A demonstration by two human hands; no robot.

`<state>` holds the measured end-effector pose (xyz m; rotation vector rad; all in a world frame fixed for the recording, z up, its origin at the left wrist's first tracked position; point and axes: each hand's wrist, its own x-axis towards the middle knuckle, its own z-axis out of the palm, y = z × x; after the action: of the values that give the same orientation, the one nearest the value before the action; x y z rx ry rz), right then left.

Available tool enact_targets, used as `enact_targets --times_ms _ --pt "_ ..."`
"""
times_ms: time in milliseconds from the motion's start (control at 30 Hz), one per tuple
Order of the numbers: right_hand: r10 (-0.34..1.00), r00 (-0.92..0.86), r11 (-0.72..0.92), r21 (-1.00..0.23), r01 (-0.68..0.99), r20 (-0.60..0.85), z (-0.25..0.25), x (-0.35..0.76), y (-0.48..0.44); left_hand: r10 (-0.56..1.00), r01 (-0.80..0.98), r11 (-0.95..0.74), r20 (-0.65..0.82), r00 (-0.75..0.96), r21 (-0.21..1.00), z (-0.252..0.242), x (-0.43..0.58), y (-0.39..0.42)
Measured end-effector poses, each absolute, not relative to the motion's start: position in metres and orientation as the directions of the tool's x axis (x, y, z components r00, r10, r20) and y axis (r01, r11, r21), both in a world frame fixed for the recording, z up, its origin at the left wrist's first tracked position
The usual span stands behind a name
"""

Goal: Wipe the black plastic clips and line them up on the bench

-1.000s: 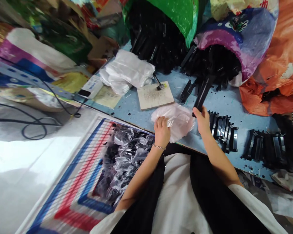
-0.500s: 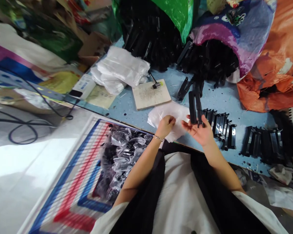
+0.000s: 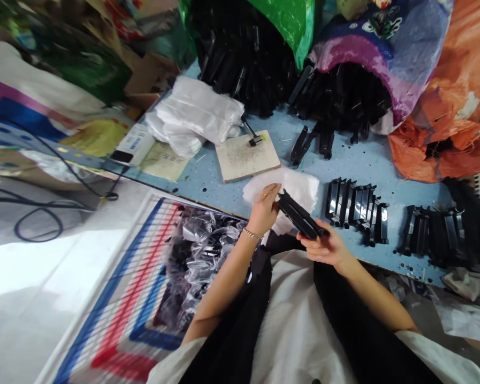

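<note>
My right hand (image 3: 324, 245) grips the near end of a pair of long black plastic parts (image 3: 300, 214), lying side by side and slanting up to the left. Close to their far end is my left hand (image 3: 265, 209), its fingers bent and pressed together; what they pinch, if anything, is hidden. Beneath both hands a pile of thin white plastic bags (image 3: 304, 184) lies at the table's front edge. To the right, a row of similar black parts (image 3: 358, 205) rests on the blue table (image 3: 368, 165), with another group (image 3: 432, 234) farther right.
Sacks of black parts, one green (image 3: 304, 32) and one purple-blue (image 3: 416, 58), lie open at the back. An orange sack (image 3: 424, 154) stands right. Folded bags (image 3: 202, 109) and a board (image 3: 246, 160) are left. Below, a striped basket (image 3: 112, 298) holds bagged parts (image 3: 204, 250).
My right hand has turned and lowered the black parts, swinging their far end leftward toward my left hand. My left hand has shifted slightly left and its fingers now point up.
</note>
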<state>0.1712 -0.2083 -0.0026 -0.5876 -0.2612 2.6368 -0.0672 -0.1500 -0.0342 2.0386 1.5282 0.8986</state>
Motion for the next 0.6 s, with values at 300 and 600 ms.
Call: enact_targets --times_ms 300,600 --pt "0.785 -0.460 -0.526 -0.839 -0.142 -0.415 -0.007 0.134 -0.187 0.790 0.546 -0.600 0.326 0.519 0.585 -0.009 -0.041 -0.219" --pt "0.793 -0.577 0.212 -0.799 0.563 -0.196 0.047 0.186 -0.171 0.956 0.694 -0.183 -0.040 0.291 0.696 0.053 -0.169 -0.262"
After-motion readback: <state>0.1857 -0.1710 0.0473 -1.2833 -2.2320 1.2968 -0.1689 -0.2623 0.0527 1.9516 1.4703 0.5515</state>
